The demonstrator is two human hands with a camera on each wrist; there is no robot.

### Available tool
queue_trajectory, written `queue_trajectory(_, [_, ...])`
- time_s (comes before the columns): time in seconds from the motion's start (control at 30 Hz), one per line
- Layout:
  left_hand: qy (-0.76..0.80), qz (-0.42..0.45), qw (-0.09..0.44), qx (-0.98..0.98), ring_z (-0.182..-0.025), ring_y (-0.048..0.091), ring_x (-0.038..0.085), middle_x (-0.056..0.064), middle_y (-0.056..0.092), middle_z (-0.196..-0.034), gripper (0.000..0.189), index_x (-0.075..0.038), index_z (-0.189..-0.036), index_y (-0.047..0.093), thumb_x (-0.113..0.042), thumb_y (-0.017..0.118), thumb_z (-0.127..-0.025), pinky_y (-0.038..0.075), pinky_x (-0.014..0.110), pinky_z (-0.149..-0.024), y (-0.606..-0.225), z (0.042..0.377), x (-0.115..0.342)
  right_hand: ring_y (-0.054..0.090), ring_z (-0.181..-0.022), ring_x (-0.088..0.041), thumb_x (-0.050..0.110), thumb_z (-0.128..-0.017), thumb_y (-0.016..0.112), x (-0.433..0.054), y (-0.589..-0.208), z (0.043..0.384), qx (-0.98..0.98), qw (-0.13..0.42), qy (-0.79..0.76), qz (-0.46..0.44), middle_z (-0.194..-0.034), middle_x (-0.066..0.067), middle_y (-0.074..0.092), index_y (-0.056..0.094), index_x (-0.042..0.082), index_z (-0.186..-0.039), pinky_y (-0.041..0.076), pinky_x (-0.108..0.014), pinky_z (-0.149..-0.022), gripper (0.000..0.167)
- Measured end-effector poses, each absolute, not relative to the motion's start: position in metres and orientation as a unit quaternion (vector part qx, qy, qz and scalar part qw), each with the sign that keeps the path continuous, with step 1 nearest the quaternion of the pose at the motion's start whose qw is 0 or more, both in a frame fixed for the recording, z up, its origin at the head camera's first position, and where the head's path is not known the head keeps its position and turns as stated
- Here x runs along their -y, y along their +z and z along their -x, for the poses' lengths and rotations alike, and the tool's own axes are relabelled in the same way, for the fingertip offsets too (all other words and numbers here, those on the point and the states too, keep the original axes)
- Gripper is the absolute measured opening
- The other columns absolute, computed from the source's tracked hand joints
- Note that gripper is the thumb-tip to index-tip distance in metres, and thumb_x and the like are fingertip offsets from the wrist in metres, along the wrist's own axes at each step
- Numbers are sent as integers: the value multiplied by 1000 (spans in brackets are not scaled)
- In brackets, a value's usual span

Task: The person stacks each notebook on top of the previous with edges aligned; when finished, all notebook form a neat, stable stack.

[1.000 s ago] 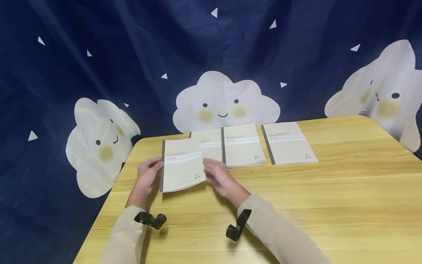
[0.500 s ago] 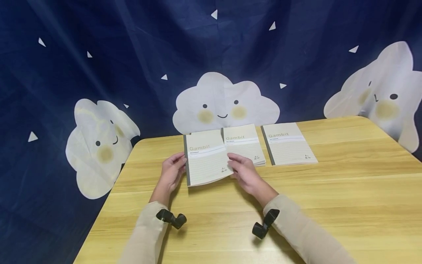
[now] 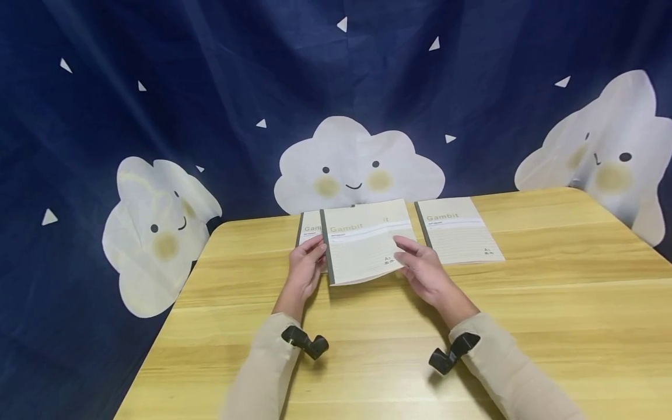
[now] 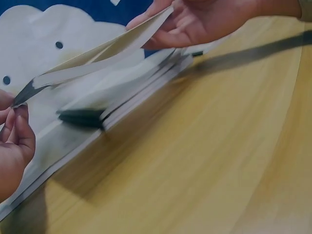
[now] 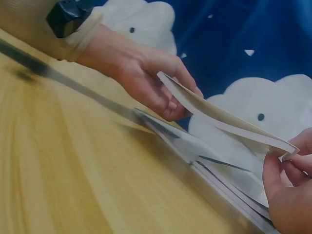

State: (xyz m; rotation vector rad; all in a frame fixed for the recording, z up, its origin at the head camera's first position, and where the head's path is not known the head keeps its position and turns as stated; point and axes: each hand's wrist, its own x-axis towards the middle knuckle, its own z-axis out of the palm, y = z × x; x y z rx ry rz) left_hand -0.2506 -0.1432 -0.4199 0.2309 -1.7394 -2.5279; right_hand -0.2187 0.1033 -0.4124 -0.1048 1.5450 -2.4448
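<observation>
A cream notebook (image 3: 362, 259) with a dark spine and the word Gambit on its cover is held up between both hands. My left hand (image 3: 305, 269) pinches its spine side; my right hand (image 3: 426, 271) pinches the opposite edge near the lower corner. Both wrist views show the held notebook (image 4: 105, 56) raised and tilted over others below, its pages bowing slightly. Behind it on the table, the left notebook (image 3: 310, 221) shows only its left part, and the middle notebook (image 3: 404, 213) is mostly covered from sight.
To the right lies another matching notebook (image 3: 459, 233), flat near the back of the wooden table (image 3: 567, 280). A dark blue curtain (image 3: 236, 70) with smiling clouds hangs behind the table's far edge. Black cameras (image 3: 307, 343) sit on both wrists.
Both hands have carried the notebook to the right and slightly back, from in front of the left notebook to over the middle one. The notebooks on the table stay put.
</observation>
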Motion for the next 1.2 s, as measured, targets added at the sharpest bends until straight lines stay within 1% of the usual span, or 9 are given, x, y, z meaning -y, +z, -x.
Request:
queue_trajectory(0.03, [-824,-74,35,561,-71,53,8,3,57,-93,38,9,-126,51,9,53,-88,45,17,-60,-420,252,139,52,-98,-7,-6,-92,43,-106,-413,219,-527,119,-840,38,-146,-15,26,24,-6,-145,48,-15,-75,56])
queue_trajectory(0.13, [-835,-74,40,544,-73,52,8,2,56,-95,39,8,-126,51,10,53,-87,44,17,-62,-420,254,128,54,-98,-7,-7,-92,42,-113,-411,221,-520,108,-847,40,-141,-14,31,23,-6,-145,47,-13,-77,56])
queue_trajectory(0.27, [-854,-74,41,513,-78,53,9,3,56,-98,42,9,-128,49,13,52,-86,44,17,-67,-421,255,119,52,-88,-4,-7,-92,43,-119,-408,222,-516,99,-850,27,-136,-8,35,25,-5,-145,45,-13,-66,56])
queue_trajectory(0.43, [-879,-71,33,469,-89,56,12,7,57,-104,47,11,-130,45,16,51,-84,47,20,-75,-422,254,113,53,-81,-2,-7,-93,43,-123,-407,224,-509,89,-856,16,-136,-8,37,25,-4,-145,43,-13,-61,56])
queue_trajectory(0.53, [-887,-68,29,456,-95,56,15,10,57,-109,46,11,-128,47,17,51,-83,48,22,-81,-425,254,110,55,-81,-3,-7,-93,42,-125,-407,223,-507,86,-858,14,-134,-8,40,24,-5,-145,43,-13,-61,56])
queue_trajectory(0.67, [-891,-48,43,449,-99,56,18,16,56,-113,38,12,-121,54,15,55,-83,49,23,-85,-425,253,107,58,-81,-4,-8,-93,42,-127,-408,223,-498,82,-863,15,-127,-7,46,23,-6,-145,45,-14,-61,55])
queue_trajectory(0.8, [-895,-50,55,439,-94,57,18,18,56,-110,31,14,-112,59,15,58,-81,51,24,-84,-423,252,103,57,-78,-5,-8,-93,41,-128,-409,225,-493,75,-866,13,-124,-7,46,23,-7,-145,46,-15,-62,55])
queue_trajectory(1.0, [-891,-101,41,442,-87,62,17,18,56,-108,34,20,-115,53,16,57,-81,53,24,-84,-426,256,99,53,-75,-4,-6,-94,42,-129,-410,227,-502,62,-863,1,-125,-7,43,24,-7,-145,45,-15,-62,54])
queue_trajectory(1.2, [-866,-91,41,489,-80,63,14,12,60,-98,28,18,-109,58,15,59,-81,54,21,-77,-431,257,96,54,-79,-4,-4,-94,47,-130,-413,228,-517,49,-855,-16,-121,-6,45,28,-7,-143,47,-14,-64,53])
